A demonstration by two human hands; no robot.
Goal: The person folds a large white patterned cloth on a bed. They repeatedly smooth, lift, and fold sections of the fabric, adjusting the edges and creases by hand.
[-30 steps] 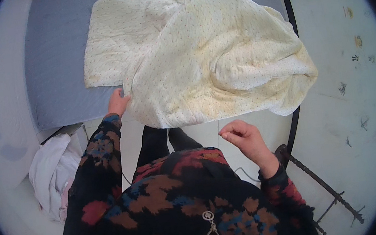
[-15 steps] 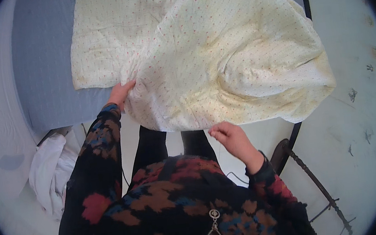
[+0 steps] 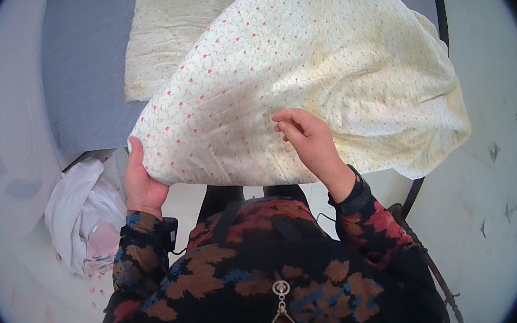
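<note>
A pale cream quilt (image 3: pixel 298 61) with small red flowers lies bunched over a blue-grey bed (image 3: pixel 89 72), its near edge hanging over the side. My left hand (image 3: pixel 143 184) grips the quilt's near left corner, thumb up along the edge; its other fingers are mostly hidden behind the cloth. Over the middle of the near part, my right hand (image 3: pixel 310 139) hovers with loosely curled fingers slightly apart and nothing visible in them. Whether its fingertips touch the cloth I cannot tell. Yellowish stains and deep folds show on the quilt's right side.
White and pinkish cloth (image 3: pixel 86 213) sits in a heap on the floor at the left. A dark metal rod or stand (image 3: pixel 440 275) lies at the lower right. A dark bed-frame edge (image 3: pixel 440 13) runs along the right, beside the pale floor (image 3: pixel 494 103).
My left hand has moved left and nearer, pulling out the quilt's corner and spreading its near part smoother. My right hand has risen from the near edge to over the quilt.
</note>
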